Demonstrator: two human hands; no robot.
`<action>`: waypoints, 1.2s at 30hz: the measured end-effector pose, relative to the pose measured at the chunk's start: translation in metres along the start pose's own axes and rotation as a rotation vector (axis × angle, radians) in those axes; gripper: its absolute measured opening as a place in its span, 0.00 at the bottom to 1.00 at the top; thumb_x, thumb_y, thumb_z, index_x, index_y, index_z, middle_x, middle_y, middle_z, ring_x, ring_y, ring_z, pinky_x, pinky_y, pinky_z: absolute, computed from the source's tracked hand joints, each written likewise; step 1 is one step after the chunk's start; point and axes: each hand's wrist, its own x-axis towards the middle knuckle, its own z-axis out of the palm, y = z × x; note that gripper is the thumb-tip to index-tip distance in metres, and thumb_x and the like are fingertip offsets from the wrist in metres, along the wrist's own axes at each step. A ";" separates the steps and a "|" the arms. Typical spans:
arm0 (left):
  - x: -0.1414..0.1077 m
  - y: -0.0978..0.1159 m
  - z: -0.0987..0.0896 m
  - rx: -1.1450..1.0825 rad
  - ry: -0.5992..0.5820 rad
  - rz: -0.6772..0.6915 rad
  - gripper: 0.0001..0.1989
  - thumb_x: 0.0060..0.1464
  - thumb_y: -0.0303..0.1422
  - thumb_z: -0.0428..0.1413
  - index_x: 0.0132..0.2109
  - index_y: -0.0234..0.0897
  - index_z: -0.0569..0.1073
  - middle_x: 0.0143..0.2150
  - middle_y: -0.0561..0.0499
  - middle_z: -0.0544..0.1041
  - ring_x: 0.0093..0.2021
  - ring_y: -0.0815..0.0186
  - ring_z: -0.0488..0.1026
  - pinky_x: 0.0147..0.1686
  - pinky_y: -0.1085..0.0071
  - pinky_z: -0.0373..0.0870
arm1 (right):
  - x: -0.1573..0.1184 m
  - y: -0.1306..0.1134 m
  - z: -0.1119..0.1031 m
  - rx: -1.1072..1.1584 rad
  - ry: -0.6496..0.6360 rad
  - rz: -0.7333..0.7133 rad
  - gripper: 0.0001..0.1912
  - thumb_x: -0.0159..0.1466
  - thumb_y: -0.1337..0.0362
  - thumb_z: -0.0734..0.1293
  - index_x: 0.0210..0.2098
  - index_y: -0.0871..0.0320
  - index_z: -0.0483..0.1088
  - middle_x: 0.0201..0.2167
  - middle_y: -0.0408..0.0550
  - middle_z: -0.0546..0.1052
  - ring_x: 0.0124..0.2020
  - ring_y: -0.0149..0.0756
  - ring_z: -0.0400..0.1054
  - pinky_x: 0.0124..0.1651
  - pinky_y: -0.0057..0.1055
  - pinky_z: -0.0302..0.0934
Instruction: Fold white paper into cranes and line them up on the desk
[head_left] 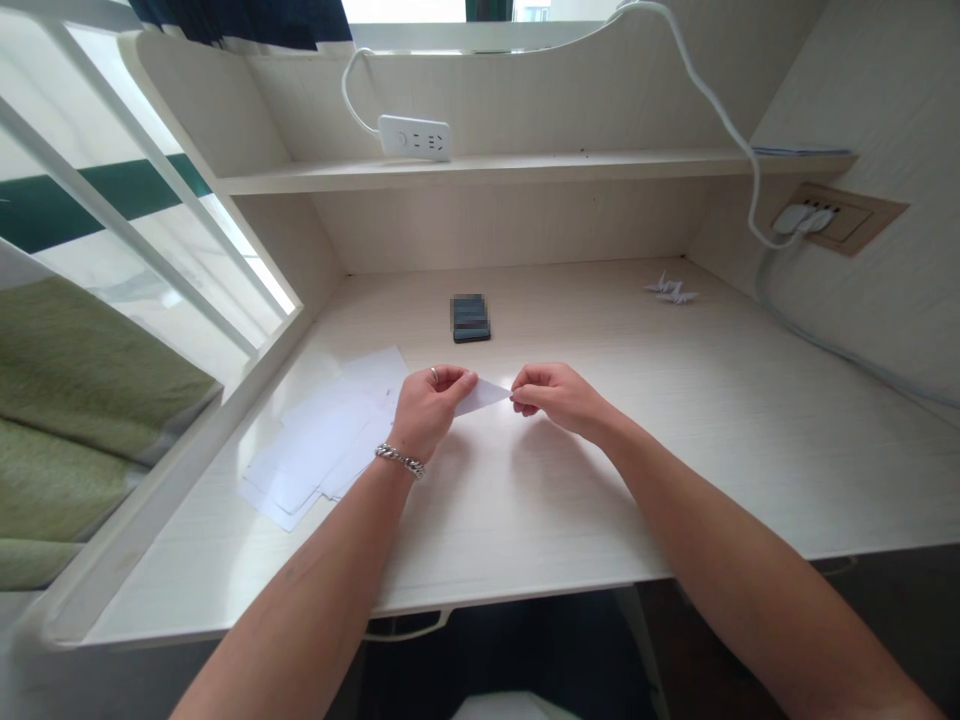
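Note:
A small folded piece of white paper [482, 396] is held above the middle of the desk, tapering to a point on its right. My left hand [429, 402], with a ring and a chain bracelet, pinches its wide left part between thumb and fingers. The fingertips of my right hand [553, 393] are closed on the pointed tip. Part of the paper is hidden behind my left hand. Loose white sheets [322, 435] lie overlapping on the desk just left of my left hand.
A dark phone-like object [471, 318] lies beyond my hands. Small folded paper figures [675, 292] stand at the back right. A power strip [414, 138] rests on the shelf [525, 170]; its white cable hangs down to the wall socket [847, 218]. The desk [712, 420] has a raised left edge.

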 end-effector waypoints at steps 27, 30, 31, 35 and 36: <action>-0.004 -0.002 0.002 0.126 -0.275 -0.012 0.09 0.46 0.36 0.62 0.30 0.34 0.77 0.29 0.49 0.76 0.31 0.66 0.72 0.34 0.68 0.71 | 0.003 0.003 0.007 -0.028 0.080 -0.004 0.08 0.58 0.61 0.67 0.28 0.59 0.71 0.23 0.43 0.72 0.25 0.30 0.66 0.29 0.27 0.61; -0.003 -0.003 0.001 0.264 -0.301 0.039 0.09 0.48 0.37 0.60 0.30 0.34 0.78 0.28 0.48 0.78 0.29 0.66 0.73 0.31 0.70 0.70 | 0.003 0.005 0.004 -0.045 0.055 -0.024 0.08 0.58 0.61 0.67 0.27 0.60 0.71 0.21 0.43 0.72 0.24 0.30 0.66 0.29 0.27 0.59; -0.003 -0.002 0.001 0.270 -0.301 0.043 0.09 0.48 0.36 0.60 0.30 0.34 0.79 0.28 0.47 0.78 0.29 0.66 0.73 0.31 0.70 0.70 | 0.003 0.005 0.003 -0.032 0.063 -0.025 0.08 0.57 0.61 0.67 0.27 0.60 0.71 0.21 0.43 0.71 0.24 0.30 0.65 0.29 0.28 0.59; -0.004 0.004 -0.001 0.200 -0.309 0.012 0.07 0.46 0.34 0.60 0.29 0.34 0.79 0.25 0.47 0.78 0.28 0.65 0.74 0.32 0.69 0.71 | 0.001 0.004 -0.005 0.043 0.101 -0.020 0.08 0.57 0.60 0.68 0.27 0.60 0.71 0.20 0.43 0.71 0.23 0.30 0.64 0.29 0.29 0.59; -0.004 0.006 -0.001 0.186 -0.308 0.003 0.06 0.45 0.33 0.60 0.28 0.34 0.79 0.25 0.47 0.78 0.28 0.65 0.74 0.32 0.69 0.71 | 0.001 0.004 -0.006 0.055 0.104 -0.018 0.08 0.56 0.61 0.68 0.27 0.60 0.71 0.20 0.43 0.71 0.23 0.30 0.64 0.29 0.29 0.59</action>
